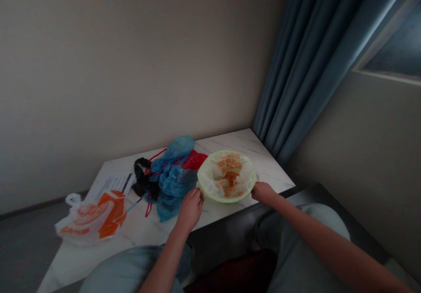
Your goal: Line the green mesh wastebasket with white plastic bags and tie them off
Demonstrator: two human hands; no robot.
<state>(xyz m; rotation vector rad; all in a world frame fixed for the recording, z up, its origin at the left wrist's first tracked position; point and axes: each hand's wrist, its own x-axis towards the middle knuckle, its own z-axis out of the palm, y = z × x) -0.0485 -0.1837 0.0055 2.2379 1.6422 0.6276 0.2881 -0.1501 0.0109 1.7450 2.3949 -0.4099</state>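
Observation:
A round, pale green bin (pixel 210 194) stands on the white marbled table, seen from above. Lining it is a thin white plastic bag (pixel 243 170) with orange print, its edge folded out over the rim. My left hand (pixel 190 207) is closed at the rim's near left, fingers pinching the bag's edge there. On the right side, my right hand (pixel 264 193) has its fingers curled in on the bag's edge below the rim. The fingertips of both hands are partly hidden.
Left of the bin lie crumpled blue plastic bags (pixel 177 181), a red bag (pixel 194 160) and a black bag (pixel 142 176). A white-and-orange bag (pixel 95 218) rests over a printed sheet (pixel 112 183). Wall and blue curtain (pixel 296 73) border the table (pixel 272 170).

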